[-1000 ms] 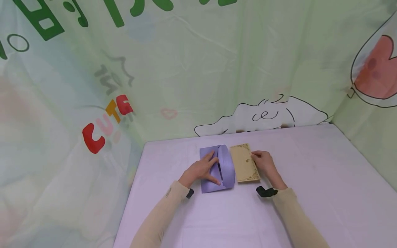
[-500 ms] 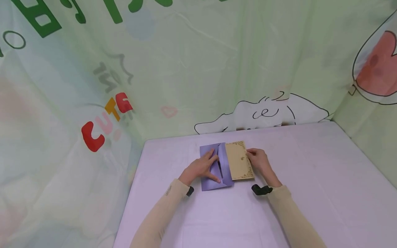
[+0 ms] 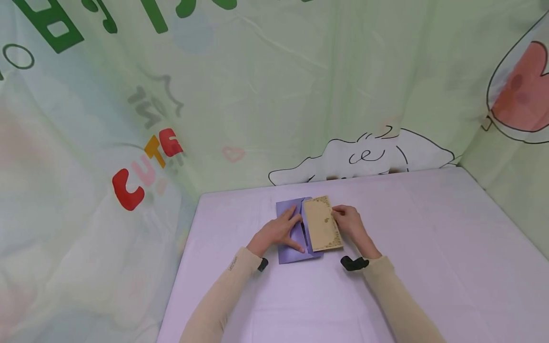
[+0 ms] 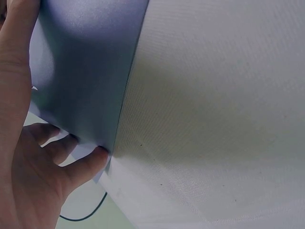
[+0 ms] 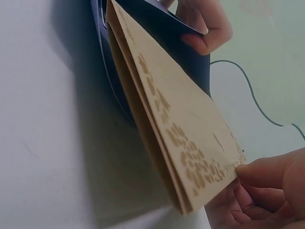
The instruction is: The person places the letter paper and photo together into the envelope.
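A purple envelope (image 3: 296, 257) lies on the table, its slit-like opening facing right. My left hand (image 3: 276, 234) rests on it with fingers and thumb spread to either side of that opening. In the left wrist view, fingertips press on the far end of the envelope (image 4: 95, 62). Between thumb and fingers, my right hand (image 3: 349, 223) pinches the right edge of a folded tan card (image 3: 320, 224) with brown ornamental corners. The card overlaps the envelope's flap. Seen from the right wrist, the layered card (image 5: 186, 109) tilts, its far end right at the envelope's mouth.
A pale lilac cloth (image 3: 300, 305) covers the table. Behind it hangs a printed green-white curtain (image 3: 257, 95), meeting the table's back edge. Black wrist devices (image 3: 354, 263) sit at both cuffs.
My right hand has carried the card leftward, from beside the envelope to over its flap and up against the opening. My left hand has stayed on the envelope.
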`<state>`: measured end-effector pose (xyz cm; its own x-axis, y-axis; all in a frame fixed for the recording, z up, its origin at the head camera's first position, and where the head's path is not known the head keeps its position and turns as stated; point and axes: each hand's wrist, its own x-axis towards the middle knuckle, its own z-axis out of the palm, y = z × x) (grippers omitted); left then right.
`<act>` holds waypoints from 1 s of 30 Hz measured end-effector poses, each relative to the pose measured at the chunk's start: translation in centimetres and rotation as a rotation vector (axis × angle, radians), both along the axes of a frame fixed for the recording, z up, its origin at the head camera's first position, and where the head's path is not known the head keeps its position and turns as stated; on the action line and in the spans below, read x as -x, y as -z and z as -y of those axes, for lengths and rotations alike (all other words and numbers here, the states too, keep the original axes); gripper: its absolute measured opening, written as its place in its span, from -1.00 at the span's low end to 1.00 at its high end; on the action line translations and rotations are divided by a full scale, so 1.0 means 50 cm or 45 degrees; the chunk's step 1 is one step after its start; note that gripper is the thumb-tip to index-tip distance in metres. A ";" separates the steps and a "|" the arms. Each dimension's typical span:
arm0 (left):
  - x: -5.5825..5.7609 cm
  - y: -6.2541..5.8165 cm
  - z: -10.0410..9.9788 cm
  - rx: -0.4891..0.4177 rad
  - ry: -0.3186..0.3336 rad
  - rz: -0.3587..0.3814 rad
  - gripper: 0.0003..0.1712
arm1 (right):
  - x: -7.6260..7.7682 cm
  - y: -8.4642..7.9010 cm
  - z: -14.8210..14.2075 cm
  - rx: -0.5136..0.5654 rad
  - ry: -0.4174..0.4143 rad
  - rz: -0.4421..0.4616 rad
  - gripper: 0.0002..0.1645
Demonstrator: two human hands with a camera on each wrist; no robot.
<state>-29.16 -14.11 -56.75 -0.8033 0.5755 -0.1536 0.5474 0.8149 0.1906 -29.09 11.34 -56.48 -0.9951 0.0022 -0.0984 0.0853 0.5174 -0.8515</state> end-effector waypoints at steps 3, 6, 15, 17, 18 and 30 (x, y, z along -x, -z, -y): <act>0.000 0.002 0.001 0.000 0.002 -0.003 0.06 | -0.001 0.000 0.009 0.007 -0.006 0.004 -0.58; -0.001 0.002 0.001 -0.005 0.001 0.000 0.06 | -0.001 0.003 0.017 0.018 -0.010 0.011 -0.59; 0.001 0.009 0.002 -0.003 -0.003 -0.016 0.08 | 0.005 0.006 0.043 0.038 -0.045 -0.027 -0.63; 0.002 0.011 0.003 -0.002 0.002 -0.025 0.08 | 0.006 0.006 0.049 0.032 -0.057 -0.027 -0.63; 0.002 0.011 0.003 -0.001 0.003 -0.029 0.08 | 0.006 0.007 0.052 0.030 -0.064 -0.026 -0.63; -0.002 0.004 0.001 0.019 -0.014 -0.007 0.11 | 0.009 0.018 0.081 0.028 -0.139 0.003 -0.61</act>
